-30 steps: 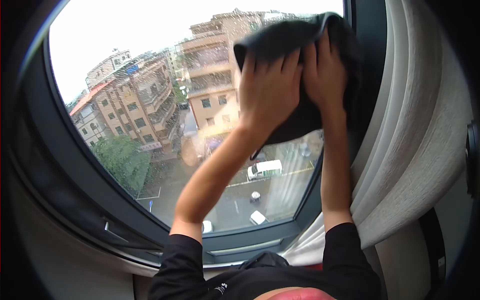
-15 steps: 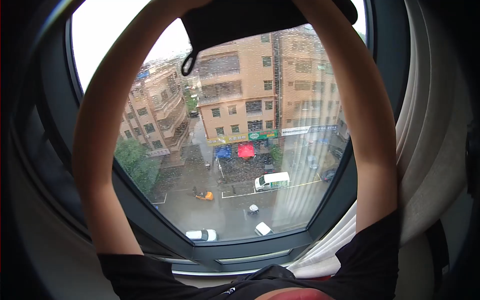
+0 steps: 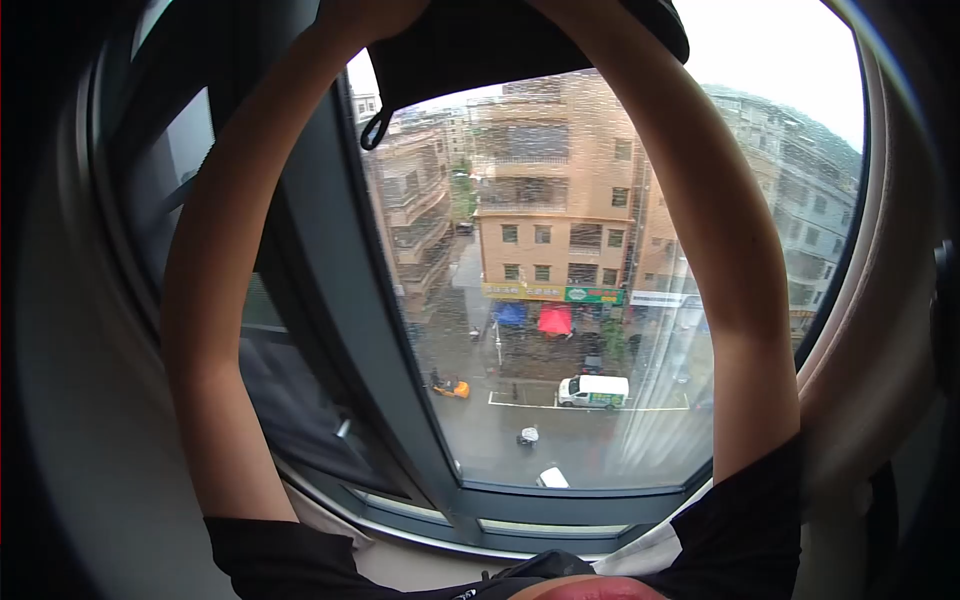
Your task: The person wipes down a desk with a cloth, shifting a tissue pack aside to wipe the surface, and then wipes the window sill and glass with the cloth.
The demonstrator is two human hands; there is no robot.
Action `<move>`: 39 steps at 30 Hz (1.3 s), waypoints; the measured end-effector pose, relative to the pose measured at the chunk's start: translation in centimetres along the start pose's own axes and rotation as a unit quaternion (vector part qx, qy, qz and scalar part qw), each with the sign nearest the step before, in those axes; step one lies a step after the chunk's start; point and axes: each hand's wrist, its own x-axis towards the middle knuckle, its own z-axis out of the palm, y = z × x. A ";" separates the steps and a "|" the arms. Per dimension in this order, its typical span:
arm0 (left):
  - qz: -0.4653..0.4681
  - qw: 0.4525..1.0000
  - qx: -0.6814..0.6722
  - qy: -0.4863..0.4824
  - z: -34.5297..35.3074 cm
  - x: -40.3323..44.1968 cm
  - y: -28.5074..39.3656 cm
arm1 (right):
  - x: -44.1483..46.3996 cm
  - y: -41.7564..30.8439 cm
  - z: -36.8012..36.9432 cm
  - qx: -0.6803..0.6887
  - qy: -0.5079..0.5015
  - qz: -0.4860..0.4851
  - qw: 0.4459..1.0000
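Observation:
Both of my arms are raised in front of the window. At the top edge my left hand [image 3: 375, 16] is at the left end of a black cloth-like item [image 3: 470, 50]; its fingers are cut off by the frame. A small black loop [image 3: 376, 131] hangs from that item's lower left corner. My right hand [image 3: 565, 6] shows only near the wrist, in front of the same black item, with its fingers out of view. The item's right end is rounded and sticks out past my right forearm.
A large window pane [image 3: 560, 440] with wet streaks faces me, set in a dark frame [image 3: 345, 240]. Left of it is another dark window section [image 3: 300, 370]. A pale curtain [image 3: 870, 300] hangs at the right. Outside are buildings and a street with a white van [image 3: 593, 391].
My view has turned to the right, so the window frame and the street scene have shifted. The black item and both arms have moved along with it, staying overhead.

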 end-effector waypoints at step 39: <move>-0.104 0.924 -0.368 0.010 0.6 -6.7 48.0 | -34.6 22.3 -23.6 0.001 -0.125 0.190 0.974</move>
